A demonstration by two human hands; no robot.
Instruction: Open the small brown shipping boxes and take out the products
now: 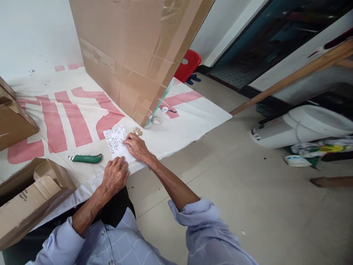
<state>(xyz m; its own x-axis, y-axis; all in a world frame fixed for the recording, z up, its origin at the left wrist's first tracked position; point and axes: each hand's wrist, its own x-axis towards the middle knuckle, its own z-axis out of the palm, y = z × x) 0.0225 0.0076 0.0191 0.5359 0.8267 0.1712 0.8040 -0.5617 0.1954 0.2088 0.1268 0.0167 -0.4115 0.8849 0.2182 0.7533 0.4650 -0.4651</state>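
Note:
A white sheet of paper [117, 156] lies near the front edge of the cloth-covered table. Many small, dark-outlined, roughly rectangular pieces [110, 139] are scattered over it; whether loose or drawn is too small to tell. My right hand [137, 147] reaches over the sheet's right side, thumb and forefinger closed down at one of these shapes. Whatever is between the fingertips stays hidden. My left hand [116, 176] rests at the paper's near edge, its bent fingers laid down on it, with nothing visible in them. Left of the paper is a green utility knife [87, 158], its blade end pointing left.
A large cardboard sheet or box [121, 62] stands on the table behind the paper. Small clear bags [156, 120] lie by its corner. An open cardboard box [33, 209] is at left front, another box [16, 121] behind it. A red chair [189, 66] stands beyond the table.

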